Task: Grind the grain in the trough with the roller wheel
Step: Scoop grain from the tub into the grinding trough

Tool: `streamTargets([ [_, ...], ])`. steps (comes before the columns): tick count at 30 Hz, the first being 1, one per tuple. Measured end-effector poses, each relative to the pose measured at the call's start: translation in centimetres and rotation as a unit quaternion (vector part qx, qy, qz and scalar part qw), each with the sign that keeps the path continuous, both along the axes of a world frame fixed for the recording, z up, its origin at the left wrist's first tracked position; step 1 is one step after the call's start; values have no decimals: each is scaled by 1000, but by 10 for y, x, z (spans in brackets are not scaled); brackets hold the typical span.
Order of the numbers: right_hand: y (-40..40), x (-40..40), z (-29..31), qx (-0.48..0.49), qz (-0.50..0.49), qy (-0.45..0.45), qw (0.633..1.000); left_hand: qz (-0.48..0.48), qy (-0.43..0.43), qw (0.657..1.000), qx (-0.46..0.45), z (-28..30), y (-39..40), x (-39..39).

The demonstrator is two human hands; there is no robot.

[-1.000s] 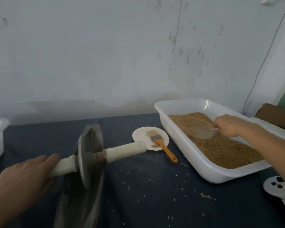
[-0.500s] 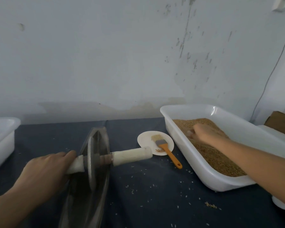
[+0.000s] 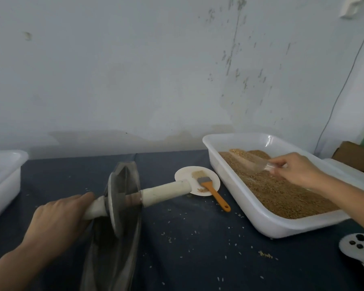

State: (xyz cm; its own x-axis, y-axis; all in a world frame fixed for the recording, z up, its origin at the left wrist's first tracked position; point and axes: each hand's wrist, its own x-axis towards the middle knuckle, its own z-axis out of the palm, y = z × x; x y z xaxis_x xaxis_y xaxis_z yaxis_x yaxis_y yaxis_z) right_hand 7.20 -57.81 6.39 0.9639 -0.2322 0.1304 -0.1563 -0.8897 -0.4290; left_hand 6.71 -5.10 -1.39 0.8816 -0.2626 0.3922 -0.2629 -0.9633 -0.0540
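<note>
Left hand (image 3: 57, 223) grips the roller wheel (image 3: 116, 204) handle in the trough (image 3: 118, 248); right hand (image 3: 296, 171) holds a clear scoop (image 3: 248, 161) of grain (image 3: 282, 192).

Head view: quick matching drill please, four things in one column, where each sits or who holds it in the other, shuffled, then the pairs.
1. roller wheel
2. clear scoop
3. orange-handled brush
4. loose grain

A. resting across the small white plate
B. filling the white tub
C. standing in the metal trough, left hand on its handle
D. held by the right hand above the tub

Pairs: 1-C, 2-D, 3-A, 4-B
</note>
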Motion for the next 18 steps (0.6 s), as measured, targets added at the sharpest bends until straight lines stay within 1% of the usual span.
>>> streamTargets([
  [5, -2, -30, 27, 5, 13, -37, 999, 15, -24, 999, -36, 4, 4, -7],
  [8, -6, -36, 31, 12, 30, -53, 998, 47, -51, 995, -71, 14, 13, -8],
  [10, 0, -36, 30, 6, 56, -66, 996, 73, -53, 992, -87, 23, 23, -9],
  [12, 25, -42, 33, -1, 91, -61, 994, 100, -50, 988, -105, 34, 33, -13],
  [15, 87, -58, 39, 23, 150, -27, 988, 139, -57, 982, -112, 51, 46, -22],
  [18, 137, -66, 38, -11, 192, -16, 981, 166, -69, 978, -101, 62, 55, -36],
])
